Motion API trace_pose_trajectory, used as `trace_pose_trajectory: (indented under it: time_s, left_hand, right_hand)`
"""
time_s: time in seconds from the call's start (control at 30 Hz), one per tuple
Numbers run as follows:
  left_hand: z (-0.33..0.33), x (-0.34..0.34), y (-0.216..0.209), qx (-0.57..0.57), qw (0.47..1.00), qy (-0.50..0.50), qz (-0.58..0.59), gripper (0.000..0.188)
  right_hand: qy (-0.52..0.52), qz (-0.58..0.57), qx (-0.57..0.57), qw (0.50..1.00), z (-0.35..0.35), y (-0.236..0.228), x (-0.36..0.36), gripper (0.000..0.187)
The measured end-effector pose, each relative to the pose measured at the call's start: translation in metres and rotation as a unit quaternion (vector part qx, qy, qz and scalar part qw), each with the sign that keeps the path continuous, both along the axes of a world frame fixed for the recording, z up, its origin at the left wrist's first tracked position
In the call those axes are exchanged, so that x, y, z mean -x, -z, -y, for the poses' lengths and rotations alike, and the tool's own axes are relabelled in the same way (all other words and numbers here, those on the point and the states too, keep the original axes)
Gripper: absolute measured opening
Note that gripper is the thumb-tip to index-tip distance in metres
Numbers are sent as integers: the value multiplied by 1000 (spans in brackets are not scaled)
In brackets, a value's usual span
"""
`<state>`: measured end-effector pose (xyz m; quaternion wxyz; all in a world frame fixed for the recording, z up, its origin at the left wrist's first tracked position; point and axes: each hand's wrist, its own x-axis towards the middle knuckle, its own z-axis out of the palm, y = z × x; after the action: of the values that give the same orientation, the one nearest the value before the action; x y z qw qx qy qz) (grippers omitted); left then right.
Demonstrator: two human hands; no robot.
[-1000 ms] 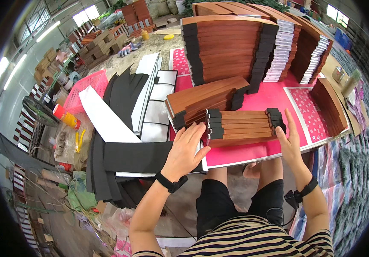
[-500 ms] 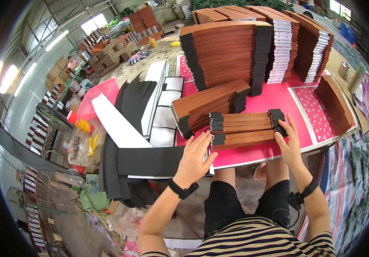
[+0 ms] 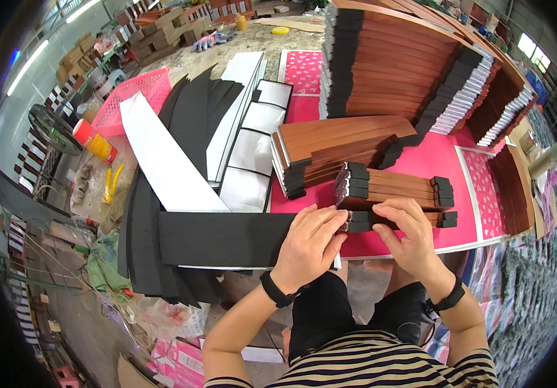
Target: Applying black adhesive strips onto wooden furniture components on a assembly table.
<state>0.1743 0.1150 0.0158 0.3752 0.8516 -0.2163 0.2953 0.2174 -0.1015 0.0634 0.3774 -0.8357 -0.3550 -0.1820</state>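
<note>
A narrow brown wooden panel with black-wrapped ends (image 3: pixel 360 221) stands on edge near the table's front. At its left end, my left hand (image 3: pixel 307 244) holds the tip between thumb and fingers. My right hand (image 3: pixel 409 234) curls over the panel just right of the black end piece, thumb on the near side and fingers over the top. Just behind stands a short row of like panels (image 3: pixel 398 187), also black at both ends. Left of my left hand lies a flat black strip (image 3: pixel 227 239), partly beneath a white strip (image 3: pixel 162 152).
A leaning bundle of panels (image 3: pixel 340 142) and tall stacks (image 3: pixel 401 71) rise behind on the pink table cover (image 3: pixel 420 158). More black strips (image 3: pixel 191 123) fan out at left, near a pink basket (image 3: pixel 133 97) and a red-yellow can (image 3: pixel 94 140). Another panel stack (image 3: pixel 511 187) stands at right.
My right hand has moved from the row's right end to the left end of the front panel. That panel now stands apart from the row. The head view has shifted.
</note>
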Motion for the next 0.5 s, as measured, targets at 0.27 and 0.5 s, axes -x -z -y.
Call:
trace_pose_trajectory:
  time_s: [0.27,0.5]
  left_hand:
    - [-1,0,-2,25,999,18,-22,37]
    - [0,0,-2,35,999,22,-35,36]
  right_hand:
    - [5,-33,26,999,-4,5,-10,35]
    - [21,-29,21,999,-6,8,-10,32]
